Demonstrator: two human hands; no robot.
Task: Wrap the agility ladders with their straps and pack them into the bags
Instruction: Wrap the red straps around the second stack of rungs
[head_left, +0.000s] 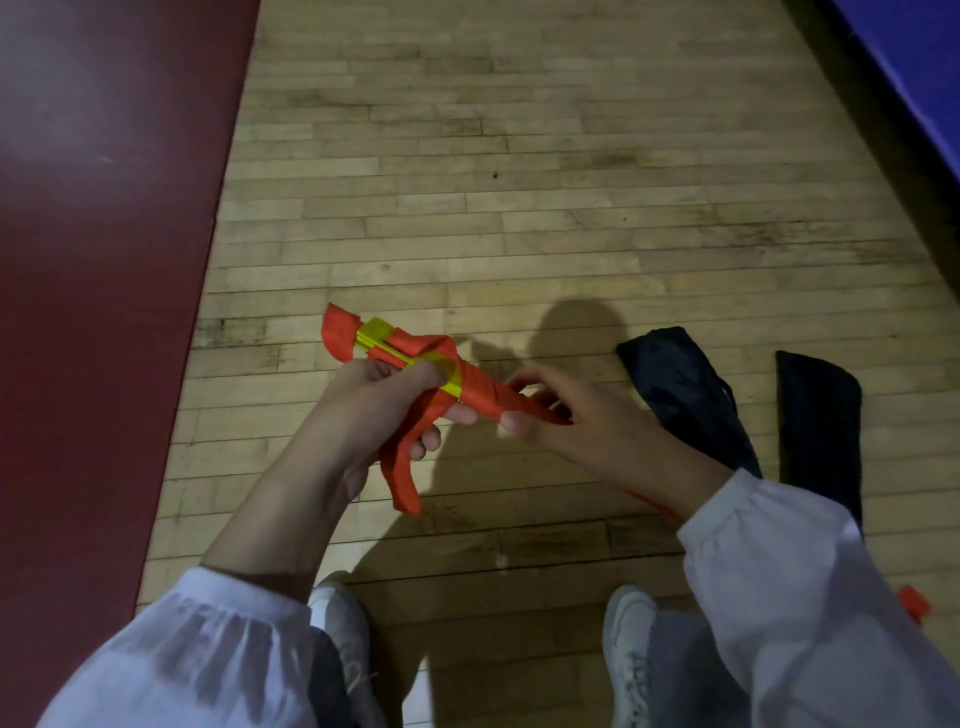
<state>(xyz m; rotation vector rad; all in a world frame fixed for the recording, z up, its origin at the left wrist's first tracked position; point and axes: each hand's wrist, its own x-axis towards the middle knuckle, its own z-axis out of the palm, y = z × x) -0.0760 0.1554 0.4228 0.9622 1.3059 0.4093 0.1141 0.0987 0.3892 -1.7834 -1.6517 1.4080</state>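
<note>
A folded agility ladder (382, 340) of yellow rungs bound by an orange strap (480, 392) is held in the air over the wooden floor. My left hand (363, 410) grips the bundle near its middle, and a loose orange strap end (402, 480) hangs below that hand. My right hand (576, 421) pinches the strap-wrapped right end of the bundle. Two dark bags lie on the floor to the right: a crumpled one (685, 389) and a flat one (818, 431).
A dark red mat (93, 260) covers the floor on the left. A blue pad (914, 73) runs along the top right. My white shoes (337, 618) (631, 639) stand on the planks below. A small orange piece (914, 603) shows by my right sleeve.
</note>
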